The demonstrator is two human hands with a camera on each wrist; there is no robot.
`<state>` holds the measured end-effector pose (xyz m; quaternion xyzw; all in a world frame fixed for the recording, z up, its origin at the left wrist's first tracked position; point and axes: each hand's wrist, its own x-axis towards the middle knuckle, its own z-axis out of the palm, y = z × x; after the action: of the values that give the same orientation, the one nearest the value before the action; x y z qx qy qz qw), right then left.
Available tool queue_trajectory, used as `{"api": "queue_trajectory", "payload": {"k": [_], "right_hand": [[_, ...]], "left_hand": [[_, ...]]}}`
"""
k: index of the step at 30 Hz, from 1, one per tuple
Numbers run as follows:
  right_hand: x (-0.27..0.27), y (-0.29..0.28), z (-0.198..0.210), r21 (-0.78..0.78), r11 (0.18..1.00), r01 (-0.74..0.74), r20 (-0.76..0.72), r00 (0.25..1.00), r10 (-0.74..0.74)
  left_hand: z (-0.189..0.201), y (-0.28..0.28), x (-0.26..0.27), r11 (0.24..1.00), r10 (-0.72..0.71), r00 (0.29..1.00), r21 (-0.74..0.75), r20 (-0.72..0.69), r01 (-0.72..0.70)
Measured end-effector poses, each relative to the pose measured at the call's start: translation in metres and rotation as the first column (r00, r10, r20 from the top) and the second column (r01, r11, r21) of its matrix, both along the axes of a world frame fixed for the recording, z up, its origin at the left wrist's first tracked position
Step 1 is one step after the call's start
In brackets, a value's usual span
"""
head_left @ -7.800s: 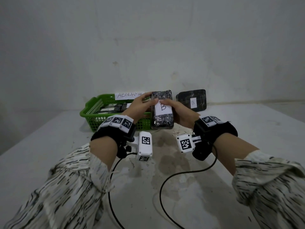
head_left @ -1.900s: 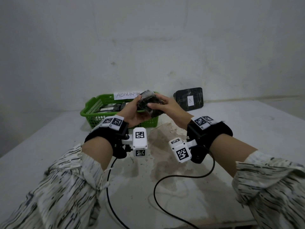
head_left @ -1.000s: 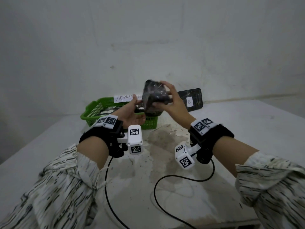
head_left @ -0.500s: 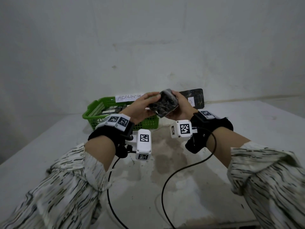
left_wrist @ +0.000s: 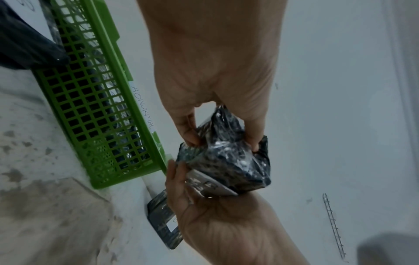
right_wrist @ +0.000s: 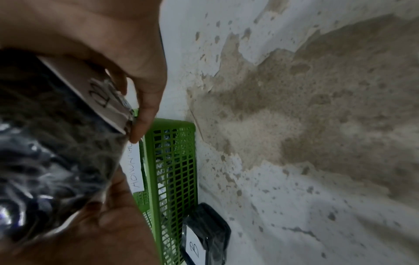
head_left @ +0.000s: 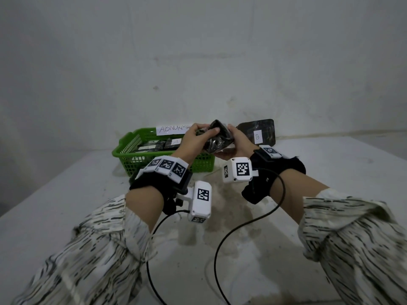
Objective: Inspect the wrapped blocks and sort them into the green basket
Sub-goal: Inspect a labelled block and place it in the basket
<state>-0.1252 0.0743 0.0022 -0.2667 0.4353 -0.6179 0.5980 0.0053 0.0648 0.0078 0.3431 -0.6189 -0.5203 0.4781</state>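
The wrapped block was held off the table between both hands, just in front of the green basket and above its near right corner, seemingly so its faces could be checked before sorting. The left hand pinched one end, thumb and fingers curled onto the crinkled black film on either side of it. The right hand cupped the opposite end from below, its fingers wrapped up along the side nearest the basket and its thumb pressed on the edge of the white label. That label, marked with a handwritten letter, faced the right palm, so the block's plain wrapped side was uppermost toward the head camera, probably the side under inspection. Beyond the right fingers a second wrapped block leaned upright against the wall, its "B" tag outward, likely waiting its turn. Past the left fingertips the basket already held several wrapped blocks, under a paper sign reading roughly "ABNORMAL".
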Motion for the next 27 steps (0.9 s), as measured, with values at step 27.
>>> {"api": "queue_trajectory", "payload": {"k": [27], "right_hand": [[0.001, 0.023, -0.001, -0.193, 0.950, -0.245, -0.498, 0.859, 0.120]], "left_hand": [[0.007, -0.003, 0.033, 0.996, -0.058, 0.998, 0.065, 0.029, 0.056]]}}
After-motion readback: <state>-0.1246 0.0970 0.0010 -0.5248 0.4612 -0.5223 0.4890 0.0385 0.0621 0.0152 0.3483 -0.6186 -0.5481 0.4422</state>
